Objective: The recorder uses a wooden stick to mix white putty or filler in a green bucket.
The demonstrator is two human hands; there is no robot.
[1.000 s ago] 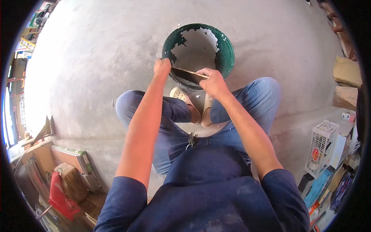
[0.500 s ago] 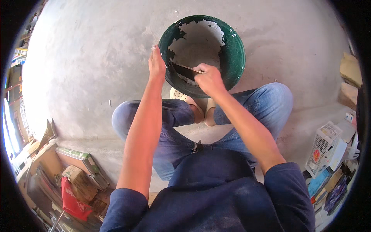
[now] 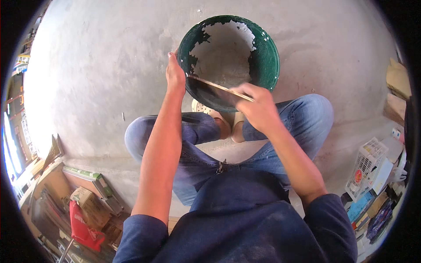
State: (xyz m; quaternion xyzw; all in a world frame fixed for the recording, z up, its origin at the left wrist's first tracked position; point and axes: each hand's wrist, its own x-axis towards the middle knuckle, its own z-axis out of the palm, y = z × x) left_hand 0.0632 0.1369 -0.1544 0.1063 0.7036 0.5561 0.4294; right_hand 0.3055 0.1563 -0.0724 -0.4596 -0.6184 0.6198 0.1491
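Note:
A round green bucket [image 3: 267, 65] stands on the floor by my feet, its inside crusted with flaky whitish residue. My left hand [image 3: 176, 75] lies along the bucket's outer left side, fingers stretched out against it. My right hand [image 3: 258, 103], somewhat blurred, is closed round a flat, dark-bladed scraper [image 3: 215, 90] with a pale long edge. The scraper slants across the near part of the bucket's mouth. Its far end is by the left rim, close to my left hand. My right fingers wrap the other end, partly hiding it.
Pale shoes [image 3: 201, 107] and my bent knees are just behind the bucket. At the lower left are a cardboard box [image 3: 90, 208], a red cloth [image 3: 83, 228] and leaning boards. A white plastic crate [image 3: 366, 164] sits among clutter on the right.
My right hand has drawn back toward me and to the right, lifting the scraper from inside the bucket to its rim. My left hand has shifted slightly left with the bucket's edge.

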